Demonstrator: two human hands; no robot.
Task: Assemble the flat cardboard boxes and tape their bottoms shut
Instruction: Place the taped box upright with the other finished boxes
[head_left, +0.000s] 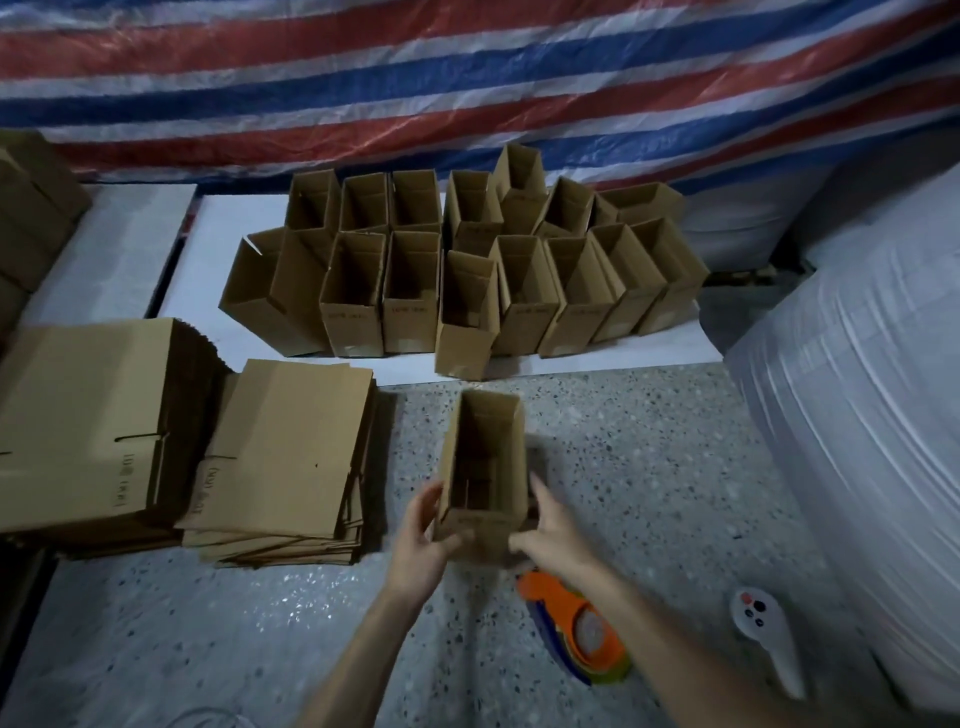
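Observation:
An opened cardboard box (501, 462) stands upright on the speckled floor, mouth facing up. My left hand (423, 540) grips its near left side and my right hand (550, 535) grips its near right side. An orange tape dispenser (576, 629) lies on the floor just under my right forearm. Two stacks of flat cardboard boxes (280, 457) lie to the left. Several assembled boxes (467, 270) stand in rows on a white sheet (208, 260) farther back.
A white handled tool (766, 634) lies on the floor at the right. Large white wrapped rolls (872, 415) fill the right side. A red, white and blue striped tarp (467, 78) hangs behind. More cardboard (31, 208) sits at the far left.

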